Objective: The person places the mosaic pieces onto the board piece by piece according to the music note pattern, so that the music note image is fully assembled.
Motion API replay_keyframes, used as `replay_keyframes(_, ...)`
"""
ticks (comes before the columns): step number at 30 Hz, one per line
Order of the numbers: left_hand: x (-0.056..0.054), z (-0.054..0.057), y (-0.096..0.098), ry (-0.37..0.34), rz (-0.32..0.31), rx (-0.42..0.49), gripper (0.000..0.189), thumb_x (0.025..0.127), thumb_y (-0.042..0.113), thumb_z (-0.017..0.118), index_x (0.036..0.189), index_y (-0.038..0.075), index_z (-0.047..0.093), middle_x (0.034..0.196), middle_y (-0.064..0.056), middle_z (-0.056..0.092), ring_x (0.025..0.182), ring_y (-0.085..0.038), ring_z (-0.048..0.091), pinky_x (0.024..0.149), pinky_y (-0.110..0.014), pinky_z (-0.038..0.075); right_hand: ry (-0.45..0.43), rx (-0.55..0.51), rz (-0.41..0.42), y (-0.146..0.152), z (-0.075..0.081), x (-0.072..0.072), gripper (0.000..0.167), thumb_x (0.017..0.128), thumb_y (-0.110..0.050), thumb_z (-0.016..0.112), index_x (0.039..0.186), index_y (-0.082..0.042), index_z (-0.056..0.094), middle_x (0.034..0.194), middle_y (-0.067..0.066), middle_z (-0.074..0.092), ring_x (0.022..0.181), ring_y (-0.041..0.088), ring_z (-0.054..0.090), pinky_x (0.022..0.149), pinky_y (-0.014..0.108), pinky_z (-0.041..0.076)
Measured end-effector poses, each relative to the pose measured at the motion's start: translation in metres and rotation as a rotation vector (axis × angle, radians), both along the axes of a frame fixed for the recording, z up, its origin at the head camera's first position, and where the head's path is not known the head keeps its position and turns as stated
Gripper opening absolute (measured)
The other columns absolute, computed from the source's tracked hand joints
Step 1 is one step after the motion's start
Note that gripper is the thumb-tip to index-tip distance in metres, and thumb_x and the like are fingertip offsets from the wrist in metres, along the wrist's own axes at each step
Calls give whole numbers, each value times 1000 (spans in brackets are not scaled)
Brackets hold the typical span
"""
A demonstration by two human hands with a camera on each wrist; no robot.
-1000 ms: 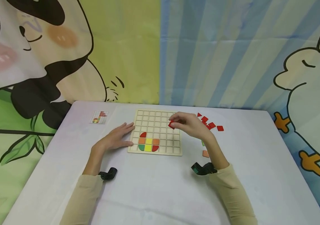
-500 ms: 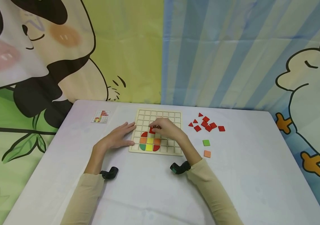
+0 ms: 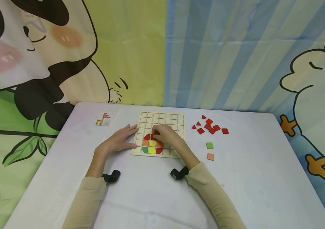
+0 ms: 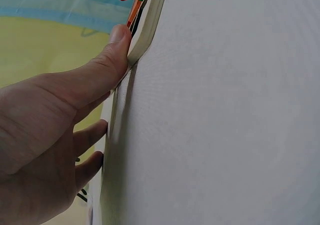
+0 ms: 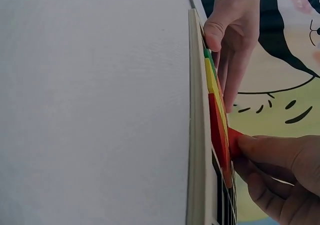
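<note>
Right hand [image 3: 166, 134] pinches red tile [image 3: 152, 137] at board [image 3: 173, 119], mid-frame; left hand [image 3: 118, 140], fingers extended, touches board's edge. Seven visible set pieces [image 3: 152, 150]; loose pieces [image 3: 207, 126] right of centre unplaced.

Bare left hand [image 3: 118, 139] at left edge of pale wooden gridded board [image 3: 174, 121], thumb and fingers [image 4: 91, 137] spread, touching it. Bare right hand [image 3: 166, 134] over board, thumb and fingers pinched. Beige-sleeved forearms [image 3: 87, 200] slant inward from board's near side.
</note>
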State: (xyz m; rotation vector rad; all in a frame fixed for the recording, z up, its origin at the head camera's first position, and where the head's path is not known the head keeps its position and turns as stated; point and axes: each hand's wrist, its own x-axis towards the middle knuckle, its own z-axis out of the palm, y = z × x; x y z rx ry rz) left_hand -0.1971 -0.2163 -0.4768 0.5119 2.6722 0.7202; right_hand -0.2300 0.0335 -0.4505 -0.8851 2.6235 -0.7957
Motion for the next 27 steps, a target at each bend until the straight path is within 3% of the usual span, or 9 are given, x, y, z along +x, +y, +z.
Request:
replay_keyframes(14,0,1,1,3,-6,-3,85,85,45,70,154,16,29,163,-5,20,152,-36,8,119,-61,15,15,33,-16,-6,-2,5,6,92,-9,65,91,-6,71,90,6,71,74,13,57,69,23,50)
replay_keyframes(21,-1,1,2,-2,-4,-2,85,85,45,70,154,16,28,163,-5,20,152,-35,8,119,-61,15,60,83,57,-2,3,8,11,90,-6,66,91,-2,76,96,11,65,85,18,57,74,27,52)
replay_keyframes(27,-2,0,2,9,-13,-16,85,86,44,70,154,15,28,163,-5,20,152,-37,9,119,-61,16,74,83,144,10,11,8,19,93,-8,63,108,-2,73,103,12,64,94,21,59,80,28,52)
